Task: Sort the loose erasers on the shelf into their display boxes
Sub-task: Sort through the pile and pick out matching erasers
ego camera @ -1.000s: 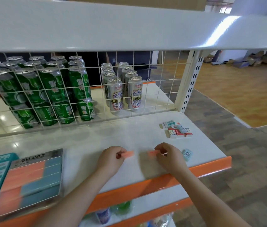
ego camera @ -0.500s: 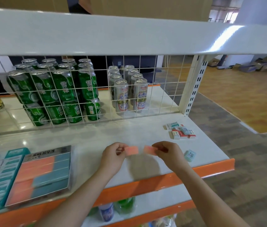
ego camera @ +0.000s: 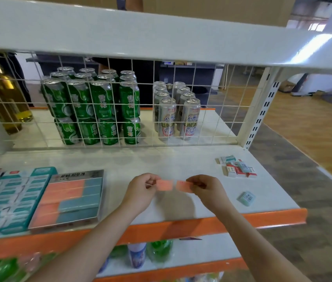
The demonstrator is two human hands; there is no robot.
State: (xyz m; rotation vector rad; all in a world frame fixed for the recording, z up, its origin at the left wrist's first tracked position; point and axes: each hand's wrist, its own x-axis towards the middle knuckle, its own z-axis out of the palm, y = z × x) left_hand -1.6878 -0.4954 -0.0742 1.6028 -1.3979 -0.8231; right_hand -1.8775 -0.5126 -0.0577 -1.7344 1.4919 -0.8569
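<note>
A: Item, two pink erasers. Left pink eraser pinched at its outer end by the left hand; right pink eraser pinched likewise by the right hand. Both held above the shelf, inner ends nearly meeting.

B: Handling?

A: Judged light, slightly yielding, matt enough not to slip. A fingertip grip on a short end suffices; flat faces would do for seating them.

B: Destination?

A: Likely the pink-and-teal display box at left, where pink blocks already lie. Beside it, a teal display box.

B: Stock outstanding?

A: One teal eraser loose near the shelf's front edge, just right of the right hand; a small pile of erasers further back.

B: Change against the prior record?

A: Erasers raised and drawn closer together than a second ago; the loose stock on the right has not been shifted.
</note>
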